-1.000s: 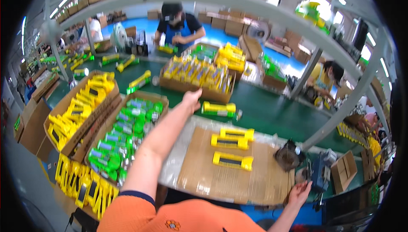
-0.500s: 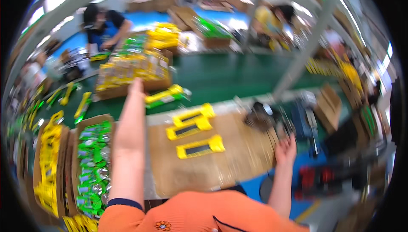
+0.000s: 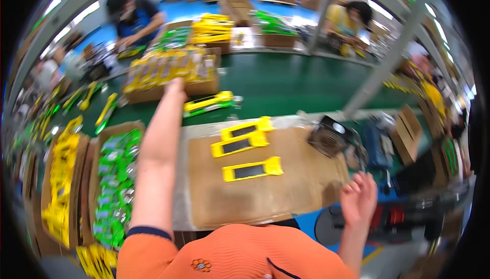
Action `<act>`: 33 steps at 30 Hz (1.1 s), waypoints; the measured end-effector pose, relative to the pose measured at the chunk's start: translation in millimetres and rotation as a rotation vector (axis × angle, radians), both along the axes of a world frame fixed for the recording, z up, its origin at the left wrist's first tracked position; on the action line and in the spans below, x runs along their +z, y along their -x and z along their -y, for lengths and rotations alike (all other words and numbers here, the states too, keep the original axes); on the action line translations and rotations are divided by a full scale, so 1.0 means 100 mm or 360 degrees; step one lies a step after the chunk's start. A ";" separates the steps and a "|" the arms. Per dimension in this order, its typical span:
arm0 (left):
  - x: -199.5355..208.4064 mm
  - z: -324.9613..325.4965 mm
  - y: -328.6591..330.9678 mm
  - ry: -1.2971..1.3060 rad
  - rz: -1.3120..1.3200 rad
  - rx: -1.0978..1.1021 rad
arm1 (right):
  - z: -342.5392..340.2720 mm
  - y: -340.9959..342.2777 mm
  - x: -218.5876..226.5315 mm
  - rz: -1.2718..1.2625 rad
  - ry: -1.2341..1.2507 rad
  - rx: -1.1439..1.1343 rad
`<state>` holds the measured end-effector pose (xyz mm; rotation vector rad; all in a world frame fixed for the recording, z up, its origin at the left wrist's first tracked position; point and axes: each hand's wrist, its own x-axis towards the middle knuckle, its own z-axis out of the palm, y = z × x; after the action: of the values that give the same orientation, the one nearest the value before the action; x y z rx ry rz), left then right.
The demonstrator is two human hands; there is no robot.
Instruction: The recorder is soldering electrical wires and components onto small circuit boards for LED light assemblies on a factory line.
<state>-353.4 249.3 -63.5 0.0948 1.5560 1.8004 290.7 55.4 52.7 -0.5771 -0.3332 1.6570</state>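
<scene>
My left arm stretches far forward, and my left hand (image 3: 176, 87) is at the near edge of a cardboard box (image 3: 143, 96) filled with yellow parts (image 3: 173, 67). Its fingers are hidden among them, so any hold cannot be made out. Beside that hand, a yellow-and-green piece (image 3: 208, 104) lies on the green belt. My right hand (image 3: 359, 197) hovers off the right edge of the cardboard sheet (image 3: 301, 177), fingers loosely curled and apart, with nothing visible in them. Three yellow pieces with dark panels lie on the sheet, the nearest yellow piece (image 3: 252, 170) apart from the other two.
A small black fan (image 3: 327, 140) stands at the sheet's far right corner, near a blue tool (image 3: 376, 146). To my left are a box of green parts (image 3: 116, 187) and a box of yellow parts (image 3: 61, 187). Across the green belt (image 3: 286, 80) two people work.
My right hand has come back from beside the fan, toward me and slightly right. My left hand stays at the box of yellow parts. The whole view has shifted a little.
</scene>
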 end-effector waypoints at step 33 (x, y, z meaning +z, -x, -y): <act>1.14 1.62 -0.35 -0.0163 0.0131 -0.0336 | -2.01 3.72 0.38 0.2639 -0.3153 -0.0173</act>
<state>-318.8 87.5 51.0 0.2229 1.3437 1.6949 -81.7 256.2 90.3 -0.1557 -2.5226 -0.2375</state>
